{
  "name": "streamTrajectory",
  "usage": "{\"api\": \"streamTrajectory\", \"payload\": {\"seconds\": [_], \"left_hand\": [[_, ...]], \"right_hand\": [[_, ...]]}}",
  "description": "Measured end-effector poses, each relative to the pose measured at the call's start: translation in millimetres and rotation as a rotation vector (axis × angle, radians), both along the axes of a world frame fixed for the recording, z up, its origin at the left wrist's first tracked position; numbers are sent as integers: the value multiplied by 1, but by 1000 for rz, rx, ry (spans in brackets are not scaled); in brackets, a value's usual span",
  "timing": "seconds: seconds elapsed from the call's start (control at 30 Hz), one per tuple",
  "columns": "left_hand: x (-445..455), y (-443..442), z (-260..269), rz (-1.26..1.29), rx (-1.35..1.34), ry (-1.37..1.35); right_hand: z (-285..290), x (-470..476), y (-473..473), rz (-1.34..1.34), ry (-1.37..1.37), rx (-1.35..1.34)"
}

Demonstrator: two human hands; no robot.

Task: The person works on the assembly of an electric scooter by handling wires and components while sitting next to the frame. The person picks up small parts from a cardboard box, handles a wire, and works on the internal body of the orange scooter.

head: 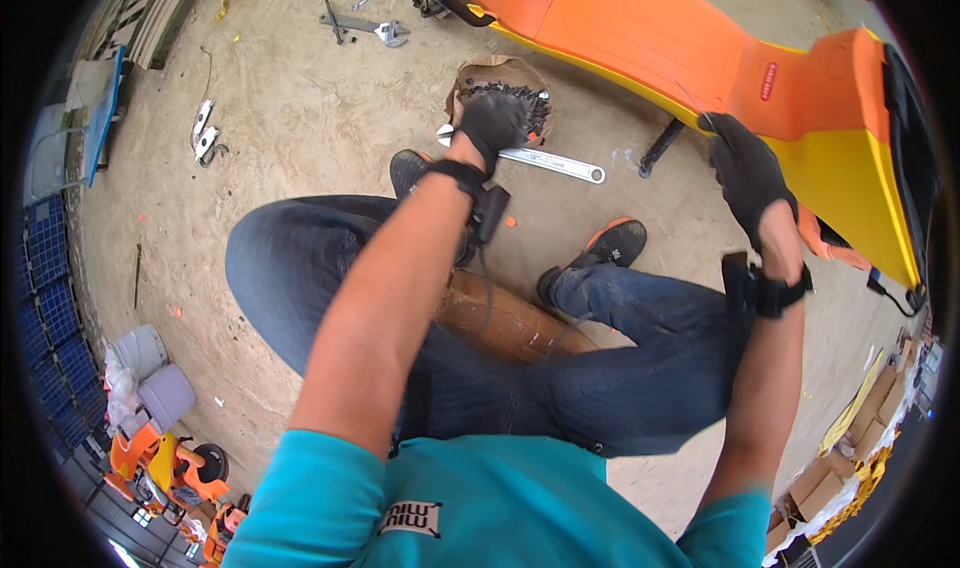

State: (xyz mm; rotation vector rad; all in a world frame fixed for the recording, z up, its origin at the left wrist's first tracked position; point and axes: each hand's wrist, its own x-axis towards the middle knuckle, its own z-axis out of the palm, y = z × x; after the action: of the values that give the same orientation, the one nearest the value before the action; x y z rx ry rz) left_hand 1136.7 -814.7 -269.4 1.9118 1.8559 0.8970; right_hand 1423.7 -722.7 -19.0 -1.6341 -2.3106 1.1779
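Observation:
My left hand (pixel 493 122), in a dark glove, reaches down over a brown paper bag (pixel 457 88) of small dark metal fasteners; its fingertips are hidden and blurred. Under that wrist lies a chrome adjustable wrench (pixel 555 164) on the floor. My right hand (pixel 746 167), gloved too, is raised beside the orange and yellow plastic body (pixel 652 50) of a vehicle. Its thumb and forefinger pinch a thin rod or wire (pixel 670 75) that reaches up over the orange panel. A dark metal leg (pixel 661 148) stands under the body.
Another adjustable wrench (pixel 367 26) and a long bolt (pixel 333 22) lie at upper left. A white metal bracket (pixel 204 134) is farther left. Between my legs is a brown taped box (pixel 510 317). Buckets (pixel 165 395), orange vehicles (pixel 161 467) and cardboard boxes (pixel 821 485) stand around the rim.

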Motion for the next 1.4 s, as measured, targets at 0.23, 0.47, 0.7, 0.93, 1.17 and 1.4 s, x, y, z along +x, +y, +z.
{"api": "streamTrajectory", "payload": {"seconds": [0.23,0.47,0.7,0.93,1.17,1.4], "left_hand": [[68,-21,-3,541,-638,-1608],[71,-22,-30,600,-660,-1572],[69,-17,-33,608,-546,-1732],[71,-11,-28,641,-513,-1758],[69,0,-31,631,-505,-1663],[32,17,-110,373,86,-152]], "right_hand": [[-28,26,7,-119,7,-117],[-30,32,16,-324,-117,-336],[-41,39,22,-176,-88,-147],[-38,41,22,-125,-64,-88],[-48,50,21,-101,-72,38],[-51,59,28,-136,-114,-9]]}}
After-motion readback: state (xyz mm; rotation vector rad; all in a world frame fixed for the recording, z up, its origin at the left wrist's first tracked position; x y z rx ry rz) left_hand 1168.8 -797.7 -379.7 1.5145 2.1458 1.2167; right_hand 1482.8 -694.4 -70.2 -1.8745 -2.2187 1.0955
